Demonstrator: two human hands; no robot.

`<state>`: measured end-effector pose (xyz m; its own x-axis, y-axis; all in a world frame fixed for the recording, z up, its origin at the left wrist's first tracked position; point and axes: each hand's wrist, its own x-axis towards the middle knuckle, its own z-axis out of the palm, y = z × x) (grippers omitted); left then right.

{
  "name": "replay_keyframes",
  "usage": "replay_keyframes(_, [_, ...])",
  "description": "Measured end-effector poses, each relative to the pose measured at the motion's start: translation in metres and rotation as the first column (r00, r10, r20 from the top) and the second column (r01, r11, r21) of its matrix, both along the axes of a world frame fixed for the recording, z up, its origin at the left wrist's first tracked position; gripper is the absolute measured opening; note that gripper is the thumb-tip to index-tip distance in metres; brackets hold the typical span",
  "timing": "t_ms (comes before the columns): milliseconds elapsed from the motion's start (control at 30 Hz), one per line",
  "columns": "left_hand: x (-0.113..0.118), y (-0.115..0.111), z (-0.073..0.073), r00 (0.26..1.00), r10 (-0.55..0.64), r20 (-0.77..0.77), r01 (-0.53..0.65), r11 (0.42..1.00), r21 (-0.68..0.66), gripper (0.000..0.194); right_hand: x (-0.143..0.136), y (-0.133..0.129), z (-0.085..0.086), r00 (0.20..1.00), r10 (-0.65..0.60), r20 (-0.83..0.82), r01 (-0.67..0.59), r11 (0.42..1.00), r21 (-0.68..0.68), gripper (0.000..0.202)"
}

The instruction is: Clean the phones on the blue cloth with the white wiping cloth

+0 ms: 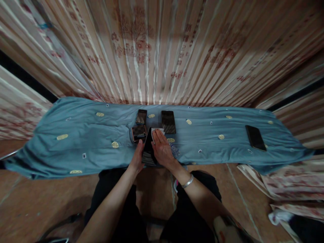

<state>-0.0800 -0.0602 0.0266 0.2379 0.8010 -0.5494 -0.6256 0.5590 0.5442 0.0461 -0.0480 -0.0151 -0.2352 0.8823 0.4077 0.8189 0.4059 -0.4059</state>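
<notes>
My left hand (137, 157) grips the left edge of a black, glossy tablet-like device (149, 150), which is tilted up near the front edge of the cloth. My right hand (163, 148) presses a white cloth or tissue (159, 130) against the device's right side, fingers close together. Just beyond my left hand lies a device with a pinkish rim (138, 133). Behind it is a small dark phone (141, 116). A larger dark tablet (168, 122) lies flat beyond my right hand.
A blue cloth (101, 135) with yellow pineapple prints covers the long surface. Another dark device (255, 137) lies far right. Something clear and crumpled (175, 149) sits beside my right hand. Patterned curtains (157, 50) hang behind; my dark-clothed legs are below the front edge.
</notes>
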Motion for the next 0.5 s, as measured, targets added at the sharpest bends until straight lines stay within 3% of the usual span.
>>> replay_keyframes(200, [-0.003,0.002,-0.011,0.999,0.023,-0.028,-0.023,0.999,0.031,0.06,-0.005,-0.005,0.0,0.999,0.049,0.004,-0.049,0.999,0.01,0.049])
replay_keyframes(500, [0.006,-0.001,-0.015,0.997,-0.062,0.044,0.058,0.995,0.079,0.059,0.003,0.006,0.004,1.0,-0.015,-0.015,0.015,1.0,-0.005,0.049])
